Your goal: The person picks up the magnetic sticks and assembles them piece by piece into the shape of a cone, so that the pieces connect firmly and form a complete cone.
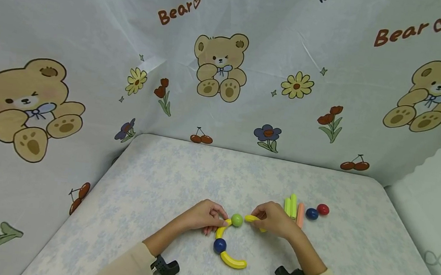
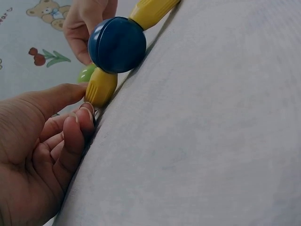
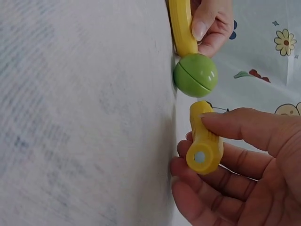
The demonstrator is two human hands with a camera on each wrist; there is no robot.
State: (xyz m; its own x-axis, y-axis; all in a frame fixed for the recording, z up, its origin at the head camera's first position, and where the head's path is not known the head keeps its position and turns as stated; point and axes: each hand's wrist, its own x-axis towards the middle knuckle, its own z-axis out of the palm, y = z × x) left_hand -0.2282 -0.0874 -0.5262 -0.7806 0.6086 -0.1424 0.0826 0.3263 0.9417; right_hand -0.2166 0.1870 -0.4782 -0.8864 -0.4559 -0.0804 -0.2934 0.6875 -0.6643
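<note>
The loose yellow piece (image 3: 207, 143) sits a little right of and below the centre of the head view, in your right hand (image 1: 276, 219). It is a short curved bar, ribbed near its ends, with a pale disc set in the end that faces the right wrist camera. It looks like stiff, light plastic, hard to damage; the smooth curve may roll under your fingertips, so the ribbed parts should give the surest hold.

Your right hand pinches it between thumb and fingers, the thumb on its upper side and the other fingers loosely bent beneath. Its far end points at the green ball (image 3: 196, 75), just beside it with a narrow gap; you can't tell whether the piece touches the tabletop (image 1: 160, 171).

On the ball's other side, your left hand (image 1: 204, 214) pinches the upper yellow bar (image 1: 220, 232) near the end that meets the green ball. That bar runs down to a blue ball (image 1: 220, 246), which joins a lower yellow bar (image 1: 233, 261), making an open curve at lower centre.

Farther out, right of centre in the head view, lie two yellow-green sticks (image 1: 293, 205), a pinkish-orange stick (image 1: 300, 214), a dark blue ball (image 1: 312, 214) and a red ball (image 1: 323, 209).
</note>
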